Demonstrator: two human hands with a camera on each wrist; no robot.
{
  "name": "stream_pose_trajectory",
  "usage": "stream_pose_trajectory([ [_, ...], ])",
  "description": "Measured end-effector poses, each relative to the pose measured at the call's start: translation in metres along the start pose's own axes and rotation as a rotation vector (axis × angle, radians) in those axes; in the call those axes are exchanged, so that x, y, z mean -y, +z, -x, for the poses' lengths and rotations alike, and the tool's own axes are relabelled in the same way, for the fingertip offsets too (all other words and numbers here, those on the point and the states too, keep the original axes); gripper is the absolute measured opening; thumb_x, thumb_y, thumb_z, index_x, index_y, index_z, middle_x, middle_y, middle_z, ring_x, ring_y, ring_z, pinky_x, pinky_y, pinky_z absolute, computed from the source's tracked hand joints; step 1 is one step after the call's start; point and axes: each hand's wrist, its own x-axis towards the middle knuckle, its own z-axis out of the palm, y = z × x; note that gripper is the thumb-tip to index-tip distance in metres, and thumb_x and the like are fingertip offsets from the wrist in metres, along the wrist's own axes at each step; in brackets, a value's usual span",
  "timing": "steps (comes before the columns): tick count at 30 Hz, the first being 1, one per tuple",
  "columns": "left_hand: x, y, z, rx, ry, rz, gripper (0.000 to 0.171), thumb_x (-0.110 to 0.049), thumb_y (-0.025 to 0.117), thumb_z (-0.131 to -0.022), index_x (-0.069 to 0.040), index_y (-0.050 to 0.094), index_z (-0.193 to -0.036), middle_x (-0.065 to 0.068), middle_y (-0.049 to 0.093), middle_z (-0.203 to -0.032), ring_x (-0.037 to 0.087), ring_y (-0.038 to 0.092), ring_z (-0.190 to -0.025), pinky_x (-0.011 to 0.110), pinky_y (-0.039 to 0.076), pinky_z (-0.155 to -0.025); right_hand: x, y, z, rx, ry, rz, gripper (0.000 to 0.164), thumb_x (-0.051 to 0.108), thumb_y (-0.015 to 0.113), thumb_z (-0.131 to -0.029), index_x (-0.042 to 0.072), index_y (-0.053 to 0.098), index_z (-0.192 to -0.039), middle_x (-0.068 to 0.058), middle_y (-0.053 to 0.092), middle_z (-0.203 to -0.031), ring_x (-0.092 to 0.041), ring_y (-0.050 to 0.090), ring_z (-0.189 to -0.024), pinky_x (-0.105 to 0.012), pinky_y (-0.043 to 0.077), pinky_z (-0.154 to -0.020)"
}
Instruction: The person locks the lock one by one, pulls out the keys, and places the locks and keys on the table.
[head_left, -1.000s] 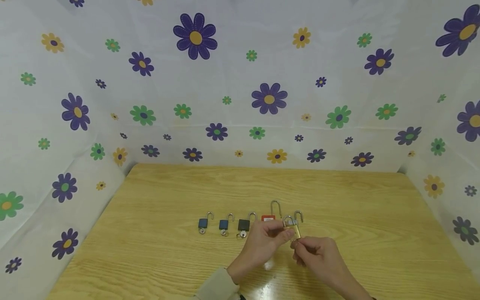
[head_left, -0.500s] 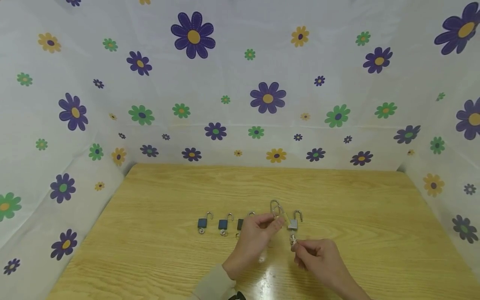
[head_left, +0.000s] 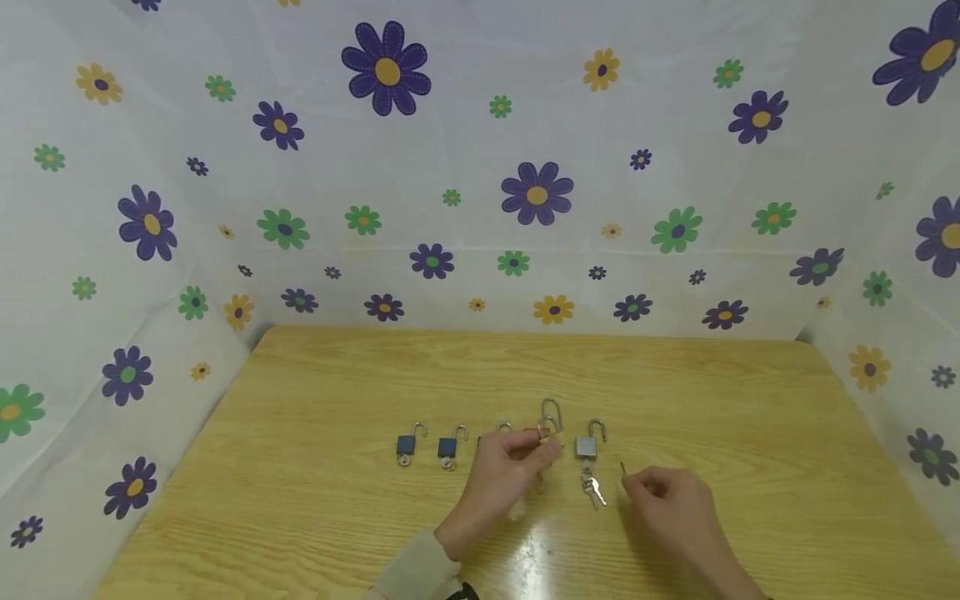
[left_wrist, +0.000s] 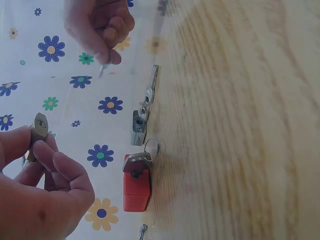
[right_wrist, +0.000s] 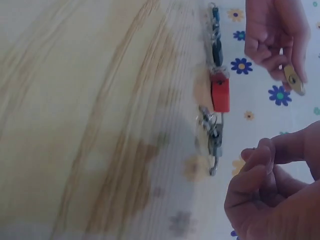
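Observation:
My left hand point(head_left: 495, 475) holds a brass padlock point(left_wrist: 39, 131) above the table, its keyhole end showing in the left wrist view; its shackle rises past the fingers in the head view. To the right, my right hand point(head_left: 675, 504) pinches a small key point(head_left: 623, 470) between thumb and forefinger, apart from the padlock. Between the hands, a silver padlock point(head_left: 586, 447) lies with its shackle open and keys point(head_left: 595, 492) hanging toward the front. A red padlock point(left_wrist: 136, 192) with a key and ring is mostly hidden behind my left hand in the head view.
Two blue padlocks, one at the far left point(head_left: 406, 446) and one beside it point(head_left: 447, 448), lie in the same row with open shackles and keys. A dark padlock point(right_wrist: 217, 52) is largely covered by my left hand in the head view. Flowered cloth point(head_left: 465, 150) surrounds the wooden table point(head_left: 337, 533).
My left hand has moved left with the brass padlock and tilted it. My right hand has drawn away to the right with the key, uncovering the silver padlock and its keys.

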Motion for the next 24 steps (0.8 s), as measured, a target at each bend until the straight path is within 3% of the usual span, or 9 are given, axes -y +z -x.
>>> stream_pose_trajectory([
  [7,-0.027,-0.004,0.011,0.022,-0.004,-0.047,0.02,-0.01,0.067,-0.092,0.005,0.074,-0.102,0.02,0.074,-0.105,0.019,0.067,-0.09,0.048,0.056,-0.081,-0.014,-0.007,-0.007,-0.002,0.034,0.076,0.016,0.015,0.069,-0.085,0.004,0.074,-0.074,-0.002,0.064,-0.059,-0.013,0.048,-0.054,-0.028,0.04,-0.049],
  [15,-0.029,-0.004,0.012,0.039,-0.038,-0.079,0.02,-0.014,0.067,-0.091,0.001,0.076,-0.103,0.017,0.075,-0.103,0.017,0.067,-0.086,0.042,0.056,-0.076,-0.021,-0.009,-0.013,0.059,0.043,0.118,0.025,0.016,0.066,-0.088,0.007,0.069,-0.064,0.001,0.055,-0.054,-0.012,0.045,-0.05,-0.027,0.038,-0.046],
  [24,-0.029,-0.003,0.014,0.044,-0.022,-0.107,0.019,-0.013,0.068,-0.091,0.002,0.077,-0.099,0.017,0.076,-0.097,0.017,0.069,-0.084,0.047,0.056,-0.079,-0.021,-0.007,-0.018,0.085,0.032,0.15,0.037,0.018,0.065,-0.089,0.011,0.058,-0.053,0.006,0.046,-0.047,-0.008,0.038,-0.044,-0.023,0.031,-0.042],
])
